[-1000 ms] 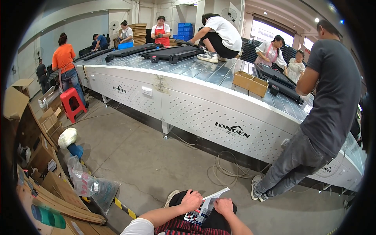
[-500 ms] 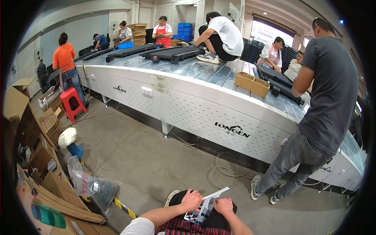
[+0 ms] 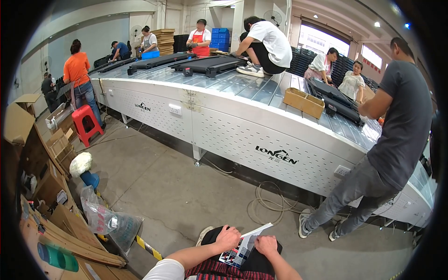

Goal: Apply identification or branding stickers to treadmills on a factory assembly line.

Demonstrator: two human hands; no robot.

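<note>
A printed leaflet (image 3: 235, 252), white-edged with small dark and red pictures, rests tilted over my lap. My left hand (image 3: 227, 238) is closed on its left side, fingers curled at the upper edge. On the opposite side my right hand (image 3: 266, 245) pinches the leaflet near its upper right corner. A narrow white strip of it sticks up between the two hands. My fingers hide parts of both sides. Beneath lie my dark trousers (image 3: 259, 267) and a red-and-black striped cloth (image 3: 219, 270).
Ahead runs a long white conveyor table (image 3: 224, 126) bearing black treadmill-like units (image 3: 210, 64) and a cardboard box (image 3: 303, 102). One person (image 3: 270, 42) squats on top; others stand around it. A red stool (image 3: 87, 125), cartons (image 3: 51, 186) and plastic bags (image 3: 109, 219) are at left; cables (image 3: 270, 200) lie ahead.
The cardboard box and the black units have shifted slightly right along the table. The person in the dark shirt has moved right. My hands and the leaflet stay almost still.
</note>
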